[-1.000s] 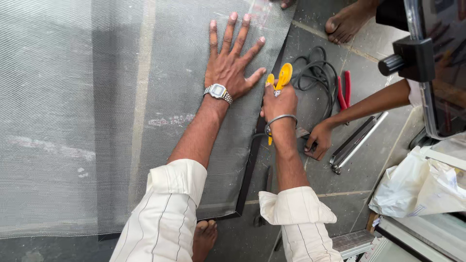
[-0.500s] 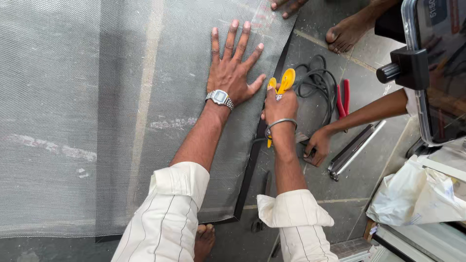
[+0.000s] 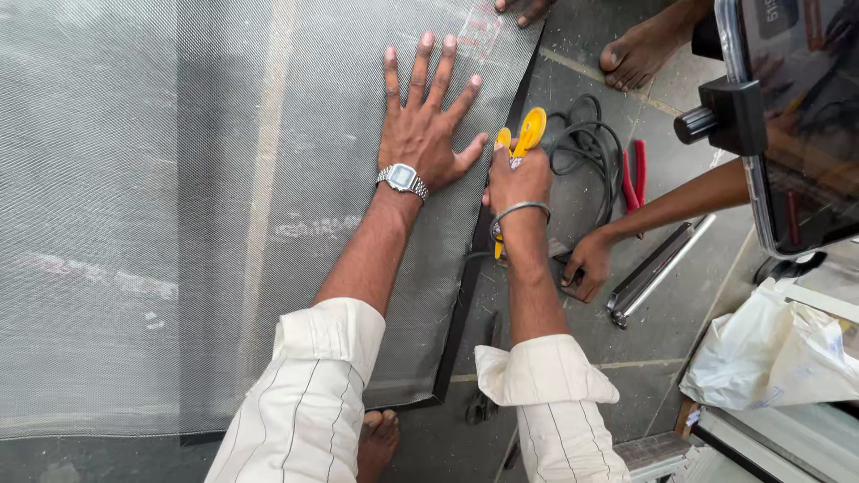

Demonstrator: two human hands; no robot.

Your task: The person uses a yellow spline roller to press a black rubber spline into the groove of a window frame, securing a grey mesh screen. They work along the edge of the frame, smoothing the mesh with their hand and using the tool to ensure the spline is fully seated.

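Note:
My left hand lies flat with fingers spread on a large sheet of grey mesh that covers the floor. A silver watch sits on that wrist. My right hand grips a yellow-handled tool at the mesh's right edge, along a black frame strip. A metal bangle circles that wrist. Both sleeves are white with thin stripes.
Another person's hand rests on the floor just right of mine, by a metal bar. A black cable coil and red-handled pliers lie beyond. Bare feet stand at the top. A white plastic bag sits at right.
Both my hands have stayed on the mesh and the tool, shifting slightly up along the edge. The other person's hand stays by the metal bar.

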